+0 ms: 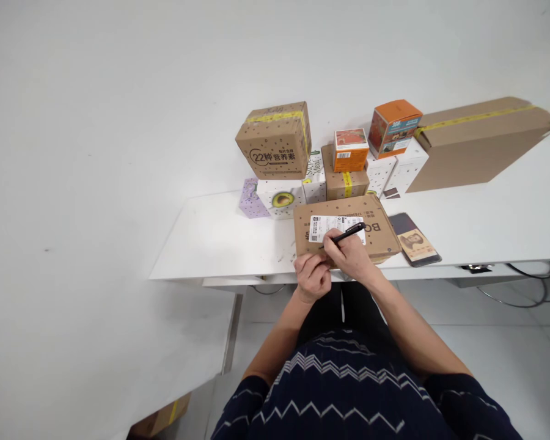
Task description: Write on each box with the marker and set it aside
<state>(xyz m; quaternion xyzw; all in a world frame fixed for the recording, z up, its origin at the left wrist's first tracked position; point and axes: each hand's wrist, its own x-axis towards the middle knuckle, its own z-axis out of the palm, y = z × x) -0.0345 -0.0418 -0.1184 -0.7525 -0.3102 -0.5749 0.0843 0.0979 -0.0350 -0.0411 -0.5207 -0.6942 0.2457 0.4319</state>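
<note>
A flat brown cardboard box (376, 235) lies at the near edge of the white table (211, 238), with a white shipping label (323, 225) stuck on its top. My right hand (351, 255) grips a black pen (348, 233) whose tip rests on the label's lower left part. My left hand (312, 276) is curled at the box's near left corner, pressing against its edge. Both forearms come up from the bottom of the view.
Behind the box stand several small cartons: a brown printed one (275, 142), a white avocado box (280, 198), an orange box (350, 150) and another orange one (393, 127). A long brown carton (479, 143) lies at the right. A phone (414, 239) lies beside the box.
</note>
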